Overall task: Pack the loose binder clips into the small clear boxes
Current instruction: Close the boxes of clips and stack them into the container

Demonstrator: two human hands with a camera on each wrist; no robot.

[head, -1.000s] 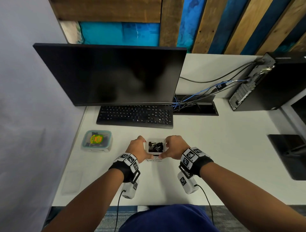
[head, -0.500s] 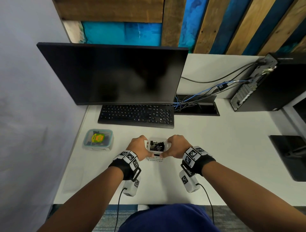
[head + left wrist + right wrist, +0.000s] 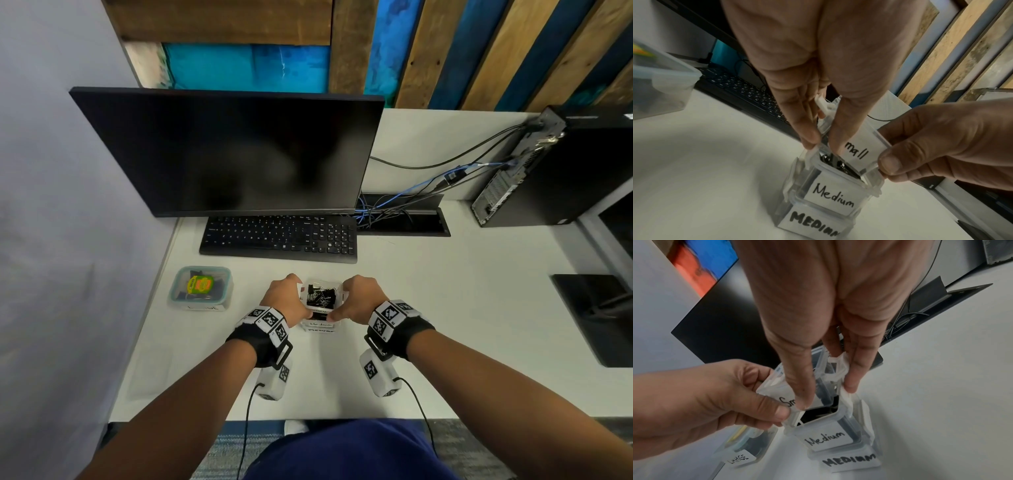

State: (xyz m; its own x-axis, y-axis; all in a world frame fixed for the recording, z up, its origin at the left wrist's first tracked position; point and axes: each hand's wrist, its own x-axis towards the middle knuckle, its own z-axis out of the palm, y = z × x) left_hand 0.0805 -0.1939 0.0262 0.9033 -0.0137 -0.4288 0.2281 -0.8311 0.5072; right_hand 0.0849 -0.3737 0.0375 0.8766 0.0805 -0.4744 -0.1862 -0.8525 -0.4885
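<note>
Furthest to the left of my grip sits the box labelled Large [image 3: 200, 288], well apart from my hands, lid on; I leave it alone since I judge it is not part of this step.

My left hand [image 3: 286, 297] pinches the left side of the Small box [image 3: 861, 151], thumb on the near face by the label and fingers down the outer side at the latch flap. I hold it so, I judge, to steady that edge while the box comes down.

Between my two grips the Small box is tilted, its near edge raised, binder clips [image 3: 320, 294] dark inside it. Directly under my grip stand the two Medium boxes [image 3: 830, 196], one stacked on the other on the desk [image 3: 445, 308]. The Small box seems to be going on top of the stack; whether it is touching the upper Medium box I cannot tell.

My right hand [image 3: 356, 299] clamps the right side the same way, thumb near, fingertips [image 3: 851, 384] on the white latch flap. Two-sided holding keeps the box from tipping its clips out.
</note>
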